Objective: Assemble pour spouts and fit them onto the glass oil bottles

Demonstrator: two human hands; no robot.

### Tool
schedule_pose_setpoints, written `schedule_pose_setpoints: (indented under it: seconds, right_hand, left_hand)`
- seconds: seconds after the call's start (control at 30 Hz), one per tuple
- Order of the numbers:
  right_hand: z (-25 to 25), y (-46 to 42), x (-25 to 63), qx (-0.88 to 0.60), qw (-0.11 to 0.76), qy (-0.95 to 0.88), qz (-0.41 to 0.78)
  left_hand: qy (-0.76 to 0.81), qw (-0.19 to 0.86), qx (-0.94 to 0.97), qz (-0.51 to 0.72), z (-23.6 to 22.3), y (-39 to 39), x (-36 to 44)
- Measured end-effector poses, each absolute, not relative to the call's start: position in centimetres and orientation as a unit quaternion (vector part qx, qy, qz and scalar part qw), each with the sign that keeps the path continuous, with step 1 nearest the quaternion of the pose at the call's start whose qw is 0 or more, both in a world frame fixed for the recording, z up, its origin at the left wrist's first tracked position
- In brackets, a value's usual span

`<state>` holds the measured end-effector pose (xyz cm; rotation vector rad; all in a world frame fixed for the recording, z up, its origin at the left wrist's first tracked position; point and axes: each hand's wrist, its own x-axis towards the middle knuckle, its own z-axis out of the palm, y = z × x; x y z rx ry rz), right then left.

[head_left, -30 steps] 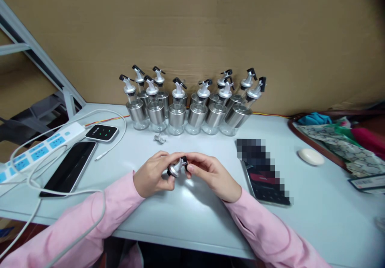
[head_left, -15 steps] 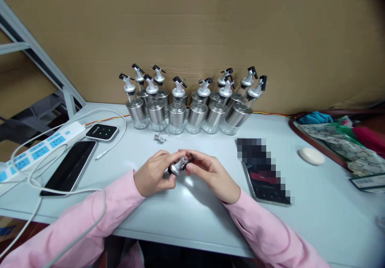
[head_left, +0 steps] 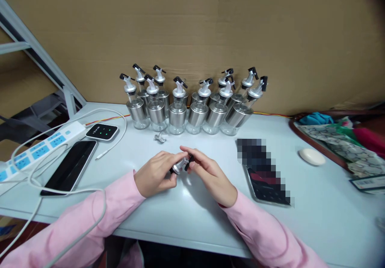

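Between my two hands, above the front of the table, is a silver pourer spout [head_left: 179, 166] with a black lever. My left hand [head_left: 156, 172] is closed around its round silver base and dark stopper. The fingers of my right hand [head_left: 213, 176] pinch the black lever at the spout's tip. Just behind my hands lies a small silver-grey piece [head_left: 160, 137], its kind unclear. Farther back stand several glass bottles with metal sleeves [head_left: 177, 116], most topped with the same kind of spout. Some bottles in the rear row are partly hidden.
On the left are a power strip [head_left: 42, 149], a white cable, a pocket Wi-Fi device [head_left: 102, 132] and a dark phone [head_left: 69, 167]. To the right lie another phone [head_left: 264, 179], a white oval object [head_left: 312, 156] and a basket with cloths [head_left: 339, 139]. Cardboard [head_left: 192, 31] stands behind.
The right hand has shifted slightly left and its fingers have closed in on the lever, whose angle has changed. The left hand has barely moved.
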<state>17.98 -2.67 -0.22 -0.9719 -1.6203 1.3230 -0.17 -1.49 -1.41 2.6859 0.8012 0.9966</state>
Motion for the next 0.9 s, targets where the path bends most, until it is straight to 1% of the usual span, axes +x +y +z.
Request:
schedule_pose_setpoints:
  seconds: [0.07,0.17,0.4,0.57,0.9]
  right_hand:
    - [-0.13,-2.68,17.96,-0.384,0.406,-0.665,0.495]
    - [-0.22,-2.69,17.90,-0.379,0.402,-0.680,0.482]
    - [-0.53,-2.90,17.71,-0.381,0.440,-0.615,0.532]
    - [-0.37,-2.75,17.78,-0.389,0.473,-0.593,0.522]
    - [-0.26,-2.59,17.92,-0.382,0.461,-0.643,0.478]
  left_hand:
    - [0.269,0.085,0.901,0.330,-1.44,-1.50,-0.19]
    - [0.272,0.090,0.902,0.323,-1.48,-1.52,-0.24]
    - [0.265,0.093,0.896,0.343,-1.31,-1.65,-0.27]
    - [0.269,0.106,0.891,0.349,-1.18,-1.74,-0.25]
    - [0.267,0.114,0.889,0.355,-1.58,-1.68,-0.32]
